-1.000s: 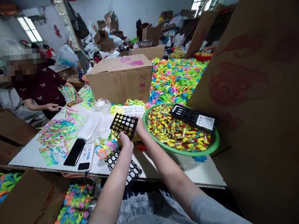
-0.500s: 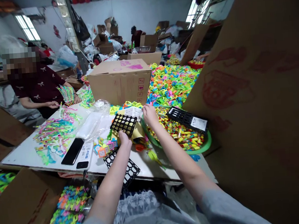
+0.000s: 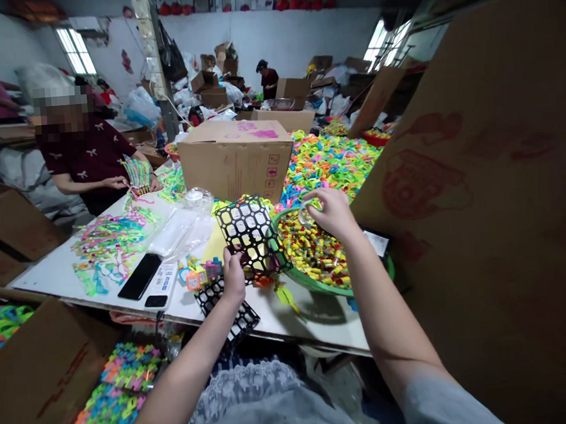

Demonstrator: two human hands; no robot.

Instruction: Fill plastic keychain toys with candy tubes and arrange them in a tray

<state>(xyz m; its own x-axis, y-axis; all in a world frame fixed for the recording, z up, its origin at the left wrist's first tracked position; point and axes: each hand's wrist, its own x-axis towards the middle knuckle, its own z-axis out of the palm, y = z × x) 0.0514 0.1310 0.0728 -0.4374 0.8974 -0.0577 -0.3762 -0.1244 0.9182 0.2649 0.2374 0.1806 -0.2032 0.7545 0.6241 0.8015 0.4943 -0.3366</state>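
I fear the left hand (image 3: 233, 278), fingers clamped on one low corner of the black grid tray (image 3: 251, 234) tilted above the tabletop (image 3: 291, 319), may let it swing into the green basin (image 3: 325, 289) under the right hand (image 3: 329, 211) (whose fingers I cannot read).

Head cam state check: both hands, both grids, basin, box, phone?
Grid: lifted, tilted up, cells look empty.
Left hand: gripping Grid's lower edge.
Basin: full of small yellow and red pieces.
Right hand: above Basin, fingers curled; what they pinch is unclear.
Second grid: lying flat, cells empty.
Box: closed.
Phone: flat, screen dark.
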